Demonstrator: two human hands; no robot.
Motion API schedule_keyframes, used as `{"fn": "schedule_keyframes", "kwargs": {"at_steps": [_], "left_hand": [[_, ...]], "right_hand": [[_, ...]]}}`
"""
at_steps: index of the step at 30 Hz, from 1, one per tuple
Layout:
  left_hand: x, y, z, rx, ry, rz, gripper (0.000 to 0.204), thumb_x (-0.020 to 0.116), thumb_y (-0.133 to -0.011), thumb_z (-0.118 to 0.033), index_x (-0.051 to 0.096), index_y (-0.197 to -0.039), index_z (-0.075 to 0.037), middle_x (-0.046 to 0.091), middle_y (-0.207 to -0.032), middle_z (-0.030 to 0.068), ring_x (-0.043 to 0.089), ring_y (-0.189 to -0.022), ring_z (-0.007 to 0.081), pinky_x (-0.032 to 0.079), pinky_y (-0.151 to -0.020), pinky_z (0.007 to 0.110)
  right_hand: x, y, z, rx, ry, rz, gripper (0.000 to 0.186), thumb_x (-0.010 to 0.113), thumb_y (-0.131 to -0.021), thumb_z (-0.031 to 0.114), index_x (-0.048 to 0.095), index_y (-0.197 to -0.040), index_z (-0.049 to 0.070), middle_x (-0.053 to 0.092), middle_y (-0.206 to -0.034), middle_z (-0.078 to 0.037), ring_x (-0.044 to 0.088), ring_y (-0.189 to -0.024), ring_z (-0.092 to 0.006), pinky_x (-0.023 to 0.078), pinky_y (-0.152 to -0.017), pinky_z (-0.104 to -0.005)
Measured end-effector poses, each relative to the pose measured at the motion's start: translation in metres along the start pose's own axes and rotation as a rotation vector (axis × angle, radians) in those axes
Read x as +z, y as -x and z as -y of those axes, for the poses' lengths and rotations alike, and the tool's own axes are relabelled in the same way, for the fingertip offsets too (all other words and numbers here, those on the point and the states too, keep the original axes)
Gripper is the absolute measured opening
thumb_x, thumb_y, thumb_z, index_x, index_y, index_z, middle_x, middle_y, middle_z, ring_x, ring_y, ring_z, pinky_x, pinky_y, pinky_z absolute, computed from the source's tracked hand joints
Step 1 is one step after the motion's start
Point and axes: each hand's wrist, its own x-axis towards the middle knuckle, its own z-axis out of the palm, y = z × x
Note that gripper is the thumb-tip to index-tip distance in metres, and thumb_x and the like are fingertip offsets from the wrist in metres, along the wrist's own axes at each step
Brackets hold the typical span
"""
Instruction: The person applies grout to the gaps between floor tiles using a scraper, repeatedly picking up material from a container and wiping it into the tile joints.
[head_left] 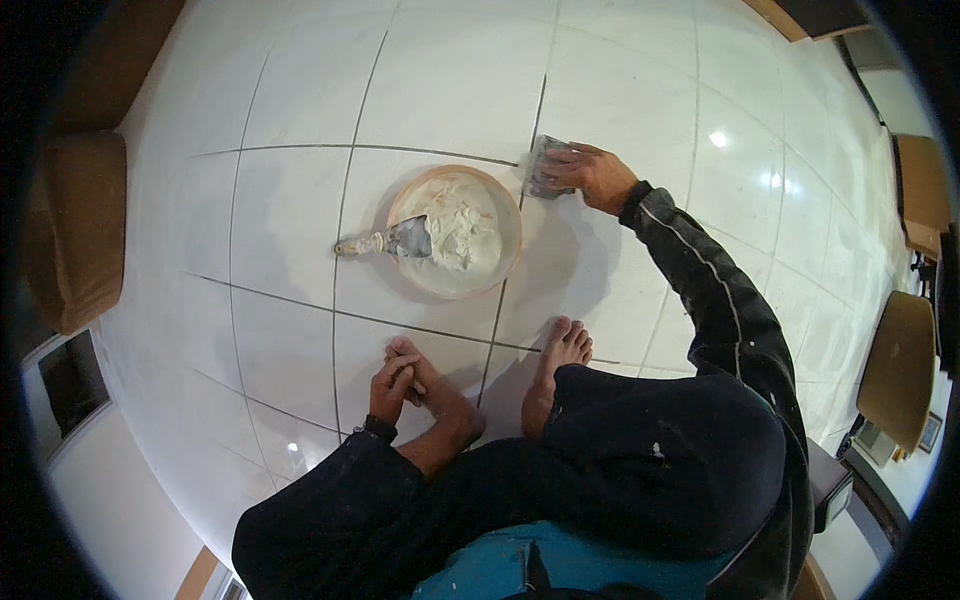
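Note:
My right hand (592, 177) presses a flat grey pad (549, 168), smeared with white, onto the tiled floor over a dark joint line. Its fingers lie across the pad, and I cannot tell what it is made of. Left of it stands a round, shallow tub (483, 277) with a peach rim, holding thick white paste (462, 228). A putty knife (408, 238) rests across the tub's left rim, its blade in the paste and its crusted handle outside. My left hand (393, 388) hangs loosely by my left foot, holding nothing, its fingers partly bent and slightly apart.
White floor tiles (460, 70) spread around me; some joints are dark, others pale. My bare right foot (567, 345) is below the tub. A brown padded seat (85, 230) stands at the far left, and brown furniture (893, 370) lines the right side.

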Motion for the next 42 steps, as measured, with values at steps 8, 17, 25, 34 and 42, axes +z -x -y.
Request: {"fn": "schedule_keyframes", "kwargs": {"at_steps": [8, 17, 25, 34, 42], "left_hand": [[-0.002, 0.005, 0.002, -0.040, 0.027, -0.008, 0.025, 0.050, -0.099, -0.011, 0.063, -0.119, -0.003, 0.064, -0.074, 0.0070, 0.062, -0.060, 0.0132, 0.051, -0.048, 0.025], [-0.004, 0.001, 0.005, -0.036, 0.038, 0.005, 0.025, 0.050, -0.099, -0.011, 0.062, -0.120, -0.003, 0.064, -0.072, 0.0080, 0.061, -0.058, 0.0138, 0.051, -0.049, 0.025], [-0.005, 0.002, 0.006, -0.013, 0.007, 0.002, 0.025, 0.050, -0.099, -0.012, 0.063, -0.119, -0.004, 0.064, -0.071, 0.0077, 0.061, -0.056, 0.0142, 0.051, -0.047, 0.026], [-0.010, 0.000, 0.015, -0.029, -0.007, -0.029, 0.024, 0.050, -0.099, -0.011, 0.064, -0.117, -0.002, 0.064, -0.071, 0.0073, 0.061, -0.056, 0.0131, 0.050, -0.046, 0.025], [-0.006, -0.004, 0.003, -0.071, -0.019, -0.038, 0.022, 0.051, -0.098, -0.009, 0.067, -0.111, -0.002, 0.064, -0.072, 0.0066, 0.061, -0.055, 0.0132, 0.049, -0.046, 0.024]], "right_hand": [[-0.022, 0.037, -0.003, 0.074, -0.004, 0.220, 0.058, 0.056, -0.068, -0.007, 0.067, -0.118, 0.021, 0.061, -0.131, 0.002, 0.052, -0.127, -0.0183, 0.036, -0.114, -0.0442], [-0.030, -0.015, 0.000, 0.215, -0.139, -0.064, 0.043, 0.054, -0.070, -0.003, 0.069, -0.104, 0.017, 0.069, -0.106, -0.007, 0.064, -0.099, -0.0307, 0.054, -0.083, -0.0430], [-0.017, 0.015, 0.001, 0.192, -0.163, 0.091, 0.045, 0.058, -0.067, -0.007, 0.068, -0.104, 0.016, 0.068, -0.097, -0.008, 0.063, -0.096, -0.0323, 0.054, -0.082, -0.0433], [-0.032, 0.063, -0.013, 0.061, -0.085, 0.133, 0.043, 0.058, -0.070, -0.002, 0.068, -0.107, 0.017, 0.072, -0.101, -0.006, 0.067, -0.090, -0.0310, 0.054, -0.083, -0.0448], [-0.037, 0.030, 0.030, 0.539, -0.143, -0.130, 0.045, 0.055, -0.077, 0.003, 0.061, -0.121, 0.010, 0.069, -0.102, -0.017, 0.068, -0.080, -0.0364, 0.056, -0.068, -0.0462]]}}
